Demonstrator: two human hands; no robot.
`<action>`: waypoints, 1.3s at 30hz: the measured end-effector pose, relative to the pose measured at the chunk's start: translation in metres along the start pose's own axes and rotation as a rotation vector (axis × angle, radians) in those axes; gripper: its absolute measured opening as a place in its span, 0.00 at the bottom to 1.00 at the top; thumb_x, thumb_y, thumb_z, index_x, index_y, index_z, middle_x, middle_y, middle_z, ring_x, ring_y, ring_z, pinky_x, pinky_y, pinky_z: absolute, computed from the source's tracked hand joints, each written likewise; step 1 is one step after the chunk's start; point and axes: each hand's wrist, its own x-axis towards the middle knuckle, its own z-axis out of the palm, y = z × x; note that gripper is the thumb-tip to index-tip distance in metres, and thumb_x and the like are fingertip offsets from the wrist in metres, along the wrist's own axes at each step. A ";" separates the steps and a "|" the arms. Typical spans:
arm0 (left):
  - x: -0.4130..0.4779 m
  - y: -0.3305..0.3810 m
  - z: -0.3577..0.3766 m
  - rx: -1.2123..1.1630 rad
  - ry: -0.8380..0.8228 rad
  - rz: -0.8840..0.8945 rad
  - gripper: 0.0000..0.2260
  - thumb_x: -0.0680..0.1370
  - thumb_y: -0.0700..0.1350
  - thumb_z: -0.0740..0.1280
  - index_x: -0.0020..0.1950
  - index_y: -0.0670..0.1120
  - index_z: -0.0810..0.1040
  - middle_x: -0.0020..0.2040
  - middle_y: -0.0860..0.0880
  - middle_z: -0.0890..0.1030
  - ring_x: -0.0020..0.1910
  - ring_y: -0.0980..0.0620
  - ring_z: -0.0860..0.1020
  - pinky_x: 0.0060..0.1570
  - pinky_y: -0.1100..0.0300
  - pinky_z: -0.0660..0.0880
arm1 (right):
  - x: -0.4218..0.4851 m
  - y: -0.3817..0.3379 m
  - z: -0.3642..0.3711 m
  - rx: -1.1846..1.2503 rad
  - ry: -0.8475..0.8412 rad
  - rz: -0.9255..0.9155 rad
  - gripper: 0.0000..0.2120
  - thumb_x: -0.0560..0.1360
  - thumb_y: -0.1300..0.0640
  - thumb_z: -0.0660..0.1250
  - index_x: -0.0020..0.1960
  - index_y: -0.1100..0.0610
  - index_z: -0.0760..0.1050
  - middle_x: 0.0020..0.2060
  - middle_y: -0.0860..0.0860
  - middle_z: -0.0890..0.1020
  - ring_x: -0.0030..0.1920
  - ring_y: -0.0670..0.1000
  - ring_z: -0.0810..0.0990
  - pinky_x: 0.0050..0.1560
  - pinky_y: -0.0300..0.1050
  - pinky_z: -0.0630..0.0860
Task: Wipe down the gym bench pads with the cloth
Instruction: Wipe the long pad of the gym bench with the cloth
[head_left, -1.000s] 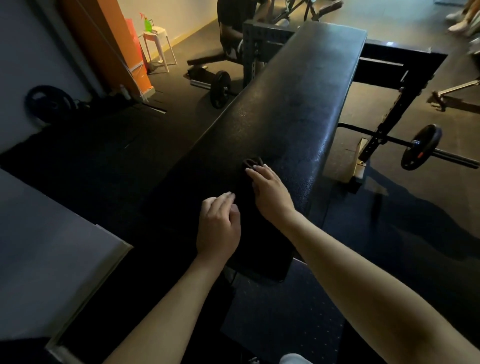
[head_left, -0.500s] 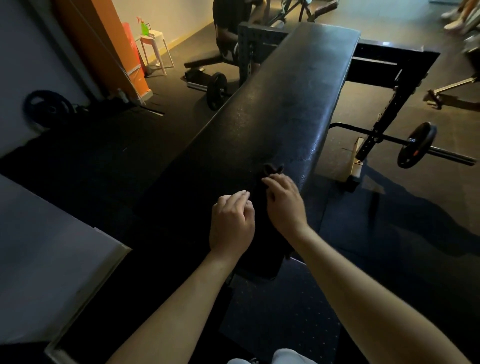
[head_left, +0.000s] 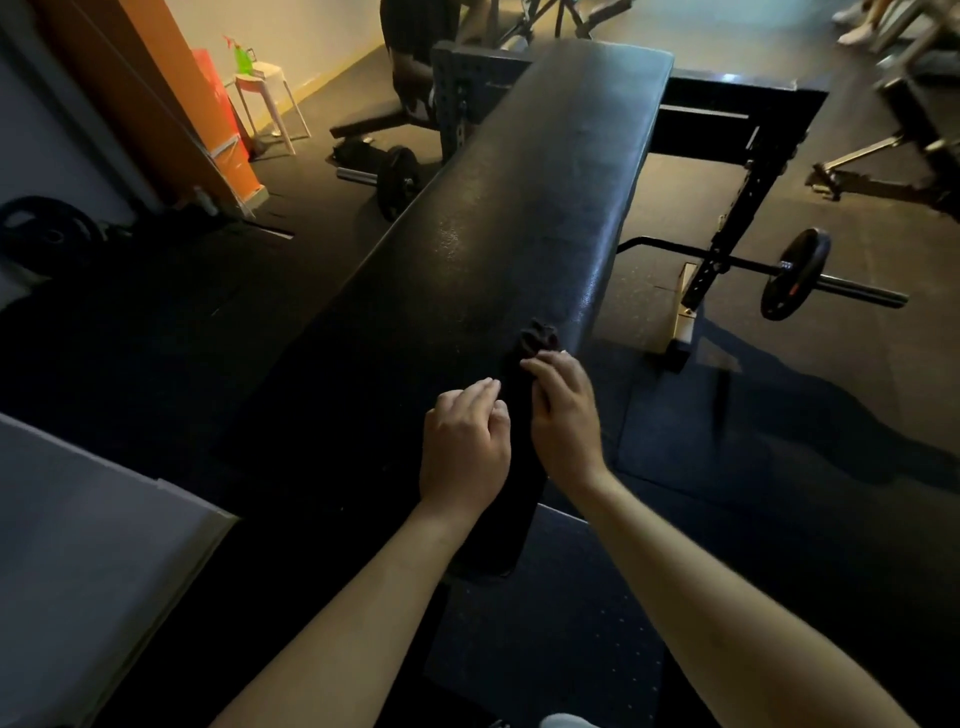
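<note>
Nearest, at the lower left, a pale grey panel is seen close beside the bench, and a dotted rubber mat lies below the pad's near end. On the black bench pad, close to its right edge, a dark cloth is laid lengthwise, bunched at its far end. The right hand is curled over the cloth, which is held under its bent fingers; the left hand is set just beside it with fingers loosely bent at the cloth's edge, and whether it grips cannot be told. Ahead, the pad stretches away uncovered to its rounded far end. To the right, a rack upright and a loaded barbell stand on the floor near the pad's edge. To the left, open dark floor is bounded by a weight plate, another barbell, an orange panel and a white stool bearing a green spray bottle.
</note>
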 end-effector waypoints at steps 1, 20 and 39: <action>0.004 0.002 0.001 -0.002 -0.002 -0.001 0.23 0.81 0.52 0.52 0.67 0.45 0.80 0.65 0.49 0.80 0.64 0.50 0.75 0.64 0.54 0.69 | -0.016 -0.002 0.001 -0.001 -0.018 -0.042 0.15 0.79 0.63 0.65 0.65 0.55 0.79 0.67 0.51 0.75 0.73 0.54 0.66 0.75 0.52 0.63; -0.004 -0.022 -0.021 -0.078 0.020 -0.025 0.14 0.84 0.42 0.60 0.66 0.42 0.79 0.63 0.47 0.81 0.65 0.54 0.72 0.63 0.76 0.60 | -0.002 -0.028 0.005 -0.103 -0.300 -0.204 0.18 0.80 0.60 0.65 0.69 0.51 0.76 0.69 0.49 0.76 0.72 0.51 0.70 0.71 0.50 0.70; -0.032 -0.081 -0.053 -0.038 0.246 -0.084 0.17 0.83 0.45 0.56 0.63 0.44 0.81 0.61 0.49 0.82 0.60 0.51 0.75 0.63 0.65 0.68 | 0.045 -0.064 0.057 -0.187 -0.364 -0.163 0.23 0.83 0.53 0.59 0.77 0.52 0.64 0.77 0.52 0.64 0.79 0.53 0.56 0.78 0.50 0.55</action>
